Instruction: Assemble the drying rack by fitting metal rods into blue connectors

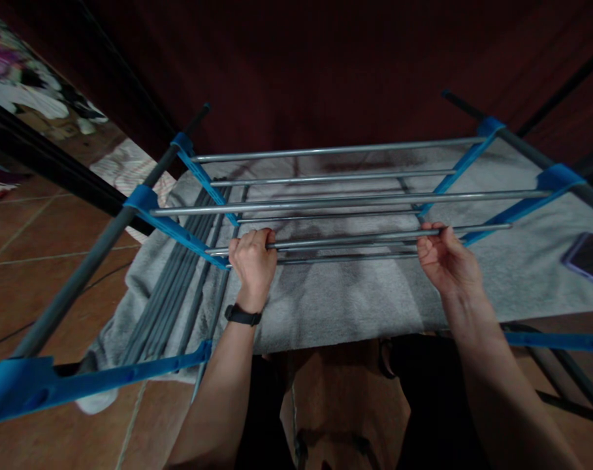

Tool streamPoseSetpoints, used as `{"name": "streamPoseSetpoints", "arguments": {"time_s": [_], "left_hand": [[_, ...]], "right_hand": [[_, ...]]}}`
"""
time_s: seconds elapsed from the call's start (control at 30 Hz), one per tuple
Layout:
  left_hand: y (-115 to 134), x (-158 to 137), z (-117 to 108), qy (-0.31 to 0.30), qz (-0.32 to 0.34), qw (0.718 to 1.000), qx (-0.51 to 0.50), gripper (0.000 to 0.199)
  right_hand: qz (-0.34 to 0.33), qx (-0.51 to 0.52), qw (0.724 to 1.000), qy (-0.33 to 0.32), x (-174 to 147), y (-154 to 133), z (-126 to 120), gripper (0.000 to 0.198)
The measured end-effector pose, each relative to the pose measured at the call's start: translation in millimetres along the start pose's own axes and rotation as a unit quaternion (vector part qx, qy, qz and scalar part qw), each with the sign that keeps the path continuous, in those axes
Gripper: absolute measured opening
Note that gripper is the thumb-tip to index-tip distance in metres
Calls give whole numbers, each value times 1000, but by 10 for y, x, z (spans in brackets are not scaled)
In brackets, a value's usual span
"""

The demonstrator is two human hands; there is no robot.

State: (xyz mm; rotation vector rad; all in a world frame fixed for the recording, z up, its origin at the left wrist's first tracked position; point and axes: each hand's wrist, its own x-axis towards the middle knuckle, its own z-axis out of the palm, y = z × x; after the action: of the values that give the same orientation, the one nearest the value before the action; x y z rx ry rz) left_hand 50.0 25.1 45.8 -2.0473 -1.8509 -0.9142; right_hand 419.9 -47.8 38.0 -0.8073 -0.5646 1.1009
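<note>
A grey metal rod runs crosswise in front of me, held at both ends. My left hand is wrapped round its left part, beside a blue plastic bracket. Near the other end, my right hand pinches it between thumb and fingers, palm partly turned up. The rod's right tip reaches past that hand, over the right blue bracket. Behind it, several fixed crossbars join the left and right sides of a rack frame. Whether the held rod's left end sits in the bracket is hidden.
Beneath the frame lies a grey blanket. Several loose grey tubes rest on its left side, and a phone on its right. A lower blue bracket juts out at front left. Dark red fabric hangs behind.
</note>
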Motion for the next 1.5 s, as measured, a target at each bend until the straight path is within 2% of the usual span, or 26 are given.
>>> {"name": "streamPoseSetpoints", "arguments": {"time_s": [0.47,1.27,1.5], "left_hand": [[-9,-1,-2,3,-1,1000,6,25],[-40,10,-14,-5,-12,1000,-16,22],[-58,4,14,23,6,1000,-3,20]], "right_hand": [[2,-19,1000,-9,-27,-34,29,7],[29,21,999,1,23,-14,-1,12],[36,39,999,-1,34,-18,-28,10]]}}
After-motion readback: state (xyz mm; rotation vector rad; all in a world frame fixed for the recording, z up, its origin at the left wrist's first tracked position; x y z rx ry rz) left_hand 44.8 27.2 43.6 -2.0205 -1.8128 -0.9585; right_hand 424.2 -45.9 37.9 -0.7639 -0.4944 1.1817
